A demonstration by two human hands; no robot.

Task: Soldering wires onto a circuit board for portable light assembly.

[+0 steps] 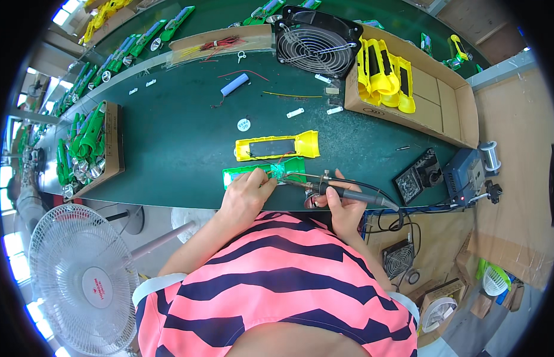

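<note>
A green flashlight housing half [233, 176] lies near the bench's front edge, with a small green circuit board [279, 171] in it. My left hand [246, 195] rests over its middle, fingertips pinched together by the board; what they hold is too small to make out. My right hand [343, 207] grips a soldering iron [342, 193], its tip reaching left to the board. A thin metal tube runs along the iron. Just beyond lies a yellow housing half [307, 144] with a dark panel; thin wires run between the halves.
Left stands a carton [114, 140] of green housings; back right, a carton [449, 122] of yellow ones beside a black fan [317, 44]. A blue battery cell [234, 84] and loose wires lie mid-bench. At right are a soldering station [464, 177] and solder spool [490, 156].
</note>
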